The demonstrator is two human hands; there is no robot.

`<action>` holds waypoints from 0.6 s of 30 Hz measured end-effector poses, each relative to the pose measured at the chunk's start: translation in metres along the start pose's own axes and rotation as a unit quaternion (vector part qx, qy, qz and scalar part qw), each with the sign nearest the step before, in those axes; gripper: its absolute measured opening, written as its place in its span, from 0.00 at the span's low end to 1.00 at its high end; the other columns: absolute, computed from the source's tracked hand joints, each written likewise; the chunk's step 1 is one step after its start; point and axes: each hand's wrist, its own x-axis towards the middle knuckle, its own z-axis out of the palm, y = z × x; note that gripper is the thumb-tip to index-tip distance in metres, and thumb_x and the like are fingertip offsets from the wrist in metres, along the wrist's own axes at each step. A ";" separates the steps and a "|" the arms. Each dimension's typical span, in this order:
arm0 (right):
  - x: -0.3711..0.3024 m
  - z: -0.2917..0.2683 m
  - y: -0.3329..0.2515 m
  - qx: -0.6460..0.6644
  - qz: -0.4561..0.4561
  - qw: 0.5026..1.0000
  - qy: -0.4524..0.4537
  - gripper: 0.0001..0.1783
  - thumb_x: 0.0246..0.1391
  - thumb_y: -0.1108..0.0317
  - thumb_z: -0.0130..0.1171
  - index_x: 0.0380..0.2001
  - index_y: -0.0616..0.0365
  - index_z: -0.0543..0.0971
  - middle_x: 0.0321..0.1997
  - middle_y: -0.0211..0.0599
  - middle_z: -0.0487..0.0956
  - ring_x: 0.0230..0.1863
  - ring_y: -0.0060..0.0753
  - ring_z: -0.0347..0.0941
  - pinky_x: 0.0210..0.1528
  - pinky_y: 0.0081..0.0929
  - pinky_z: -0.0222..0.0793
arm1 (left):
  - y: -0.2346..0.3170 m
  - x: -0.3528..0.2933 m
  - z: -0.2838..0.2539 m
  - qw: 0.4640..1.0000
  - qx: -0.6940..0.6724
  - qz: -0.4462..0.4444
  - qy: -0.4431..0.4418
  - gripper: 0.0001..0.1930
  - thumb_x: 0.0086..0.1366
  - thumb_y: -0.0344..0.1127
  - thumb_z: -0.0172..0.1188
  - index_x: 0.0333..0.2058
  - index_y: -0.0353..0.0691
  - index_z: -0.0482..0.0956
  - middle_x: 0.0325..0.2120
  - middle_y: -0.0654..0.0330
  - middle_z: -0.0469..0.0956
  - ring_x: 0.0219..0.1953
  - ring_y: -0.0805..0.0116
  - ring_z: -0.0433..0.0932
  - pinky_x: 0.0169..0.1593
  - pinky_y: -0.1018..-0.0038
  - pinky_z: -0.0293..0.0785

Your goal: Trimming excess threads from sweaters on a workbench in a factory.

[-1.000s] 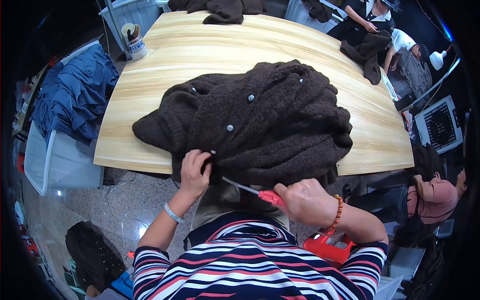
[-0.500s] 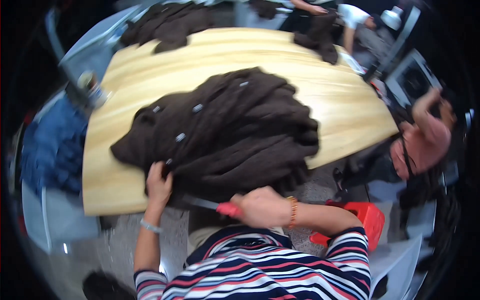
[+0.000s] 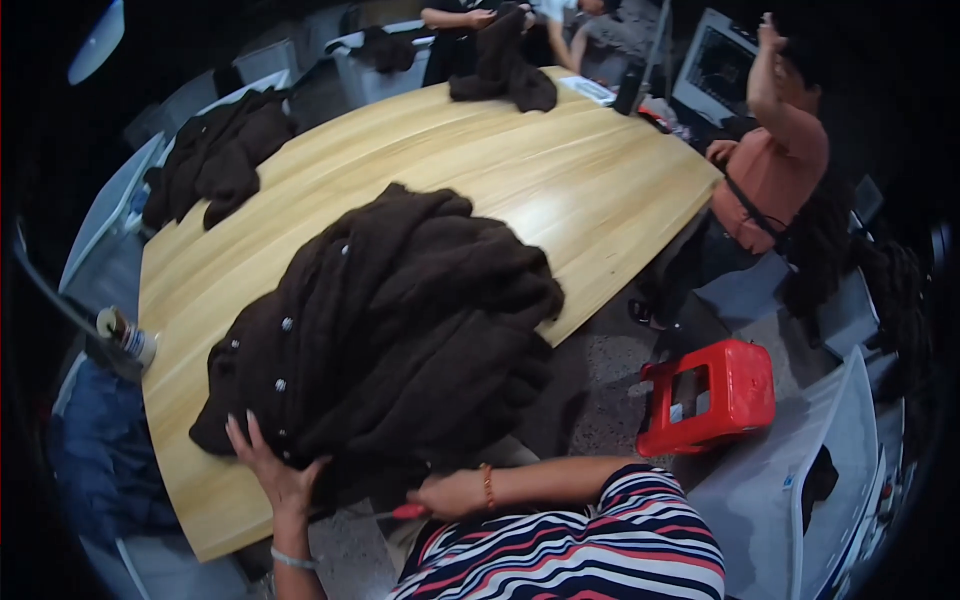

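A dark brown buttoned garment (image 3: 400, 320), bunched in loose folds, lies over the near part of the wooden table (image 3: 600, 180). Small shiny buttons run along its left side. My left hand (image 3: 272, 475) rests at its near left corner, fingers spread and thumb out. Close to my body, my right hand (image 3: 448, 495) is closed around a red-handled tool (image 3: 410, 511) with a thin metal blade pointing left. Whether it is a knife or scissors cannot be made out. The garment's near edge hangs past the table edge between my hands.
More brown garments (image 3: 225, 150) lie at the far left, another (image 3: 505, 65) at the far edge. A jar (image 3: 125, 335) stands by the left edge, above blue cloth (image 3: 100, 450). A red stool (image 3: 735, 390) and a pale bin (image 3: 800, 470) are at right. A person (image 3: 775, 170) stands beyond.
The view has turned, shifting the table and garment leftward and down in the picture. My left hand has gone from pinching the garment's edge to spread fingers. The red-handled tool stays in my right hand.
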 end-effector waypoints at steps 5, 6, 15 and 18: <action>-0.023 -0.065 -0.024 0.023 0.077 0.995 -0.051 0.23 0.57 0.66 0.52 0.56 0.58 0.67 0.46 0.57 0.79 0.46 0.56 0.78 0.45 0.47 0.74 | -0.038 0.054 0.053 0.999 -0.032 0.002 -0.030 0.48 0.45 0.37 0.75 0.65 0.38 0.60 0.55 0.39 0.70 0.57 0.39 0.69 0.59 0.56 0.67; -0.024 -0.068 -0.024 0.014 0.057 0.998 -0.032 0.24 0.58 0.66 0.52 0.58 0.58 0.66 0.44 0.57 0.80 0.46 0.56 0.78 0.44 0.47 0.74 | -0.036 0.069 0.064 0.993 -0.113 -0.037 -0.010 0.38 0.51 0.32 0.70 0.61 0.36 0.66 0.50 0.41 0.74 0.53 0.43 0.74 0.54 0.59 0.71; 0.047 -0.062 0.005 -0.178 0.141 0.954 0.194 0.32 0.57 0.64 0.53 0.65 0.60 0.62 0.34 0.56 0.81 0.38 0.55 0.80 0.41 0.47 0.75 | -0.032 0.121 0.142 0.842 -0.460 -0.005 -0.282 0.47 0.47 0.28 0.71 0.65 0.32 0.56 0.55 0.51 0.72 0.58 0.65 0.71 0.62 0.70 0.66; 0.097 -0.058 0.036 -0.221 0.227 0.914 0.253 0.32 0.57 0.56 0.55 0.64 0.53 0.64 0.32 0.53 0.82 0.36 0.54 0.81 0.38 0.49 0.76 | -0.048 0.121 0.170 0.822 -0.481 0.056 -0.301 0.54 0.46 0.41 0.78 0.67 0.32 0.54 0.59 0.46 0.67 0.62 0.60 0.66 0.66 0.68 0.61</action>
